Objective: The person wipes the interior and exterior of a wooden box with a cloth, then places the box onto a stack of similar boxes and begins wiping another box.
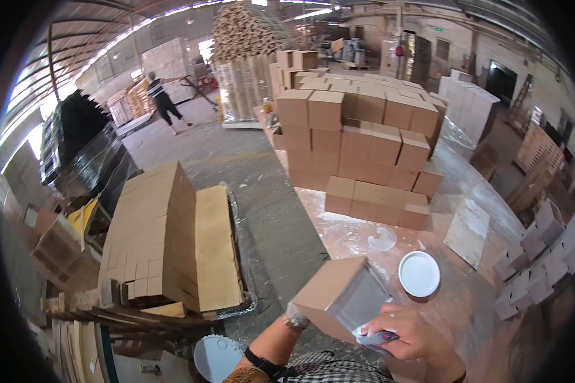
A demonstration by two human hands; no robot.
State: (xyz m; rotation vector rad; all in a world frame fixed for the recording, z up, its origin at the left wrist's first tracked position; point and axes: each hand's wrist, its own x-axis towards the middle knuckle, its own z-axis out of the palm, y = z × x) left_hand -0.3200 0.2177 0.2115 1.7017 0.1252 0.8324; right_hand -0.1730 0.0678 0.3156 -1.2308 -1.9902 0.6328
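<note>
My left hand, smeared white, holds a brown cardboard box by its left side, most of its fingers hidden behind it. The box is tilted, with one greyish face turned to the right. At that face's lower right edge, my right hand is closed around a small white-smeared tool with a dark part; its kind is unclear. Just beyond my right hand, a round white dish sits on the white-stained table.
Brown boxes are stacked at the table's far end. A flat board lies to the right, near more boxes. On my left are a cardboard stack and a white bucket. A person pulls a pallet jack farther off.
</note>
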